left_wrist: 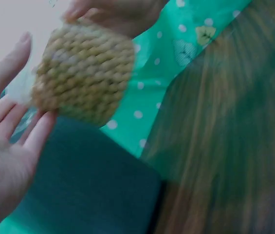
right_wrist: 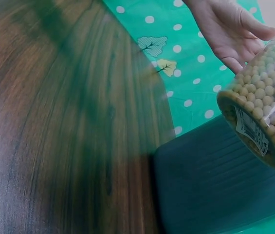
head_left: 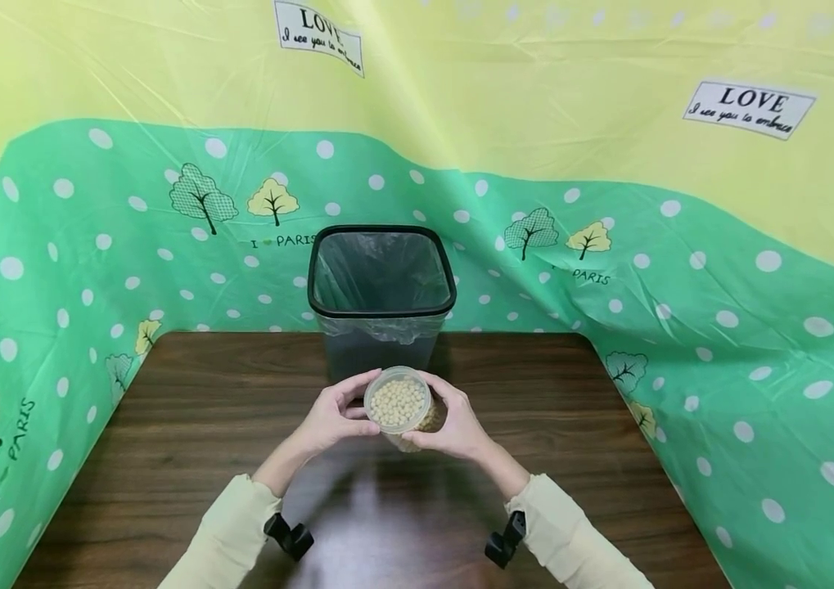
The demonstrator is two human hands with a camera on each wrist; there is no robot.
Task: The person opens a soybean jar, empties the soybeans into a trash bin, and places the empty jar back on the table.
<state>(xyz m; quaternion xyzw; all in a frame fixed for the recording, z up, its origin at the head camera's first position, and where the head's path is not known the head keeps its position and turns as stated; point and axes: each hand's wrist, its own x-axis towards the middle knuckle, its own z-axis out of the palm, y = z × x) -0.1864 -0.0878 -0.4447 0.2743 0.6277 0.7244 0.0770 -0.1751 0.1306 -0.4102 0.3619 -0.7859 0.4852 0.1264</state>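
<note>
A clear plastic jar (head_left: 398,402) full of round, pale beige beans is up over the table between my two hands, its round top turned towards the head camera. My left hand (head_left: 326,419) holds the jar's left side near the top, thumb in front and fingers behind. On the other side my right hand (head_left: 458,423) grips it, thumb near the front. In the right wrist view the jar (right_wrist: 261,95) is tilted, showing a label (right_wrist: 251,130) on its base. Whether a clear lid covers the top, I cannot tell.
Just beyond the jar stands a dark bin (head_left: 381,314) with a black rim and a clear plastic liner, at the far edge of the brown wooden table (head_left: 225,425). A green and yellow printed cloth (head_left: 166,147) hangs behind and along both sides.
</note>
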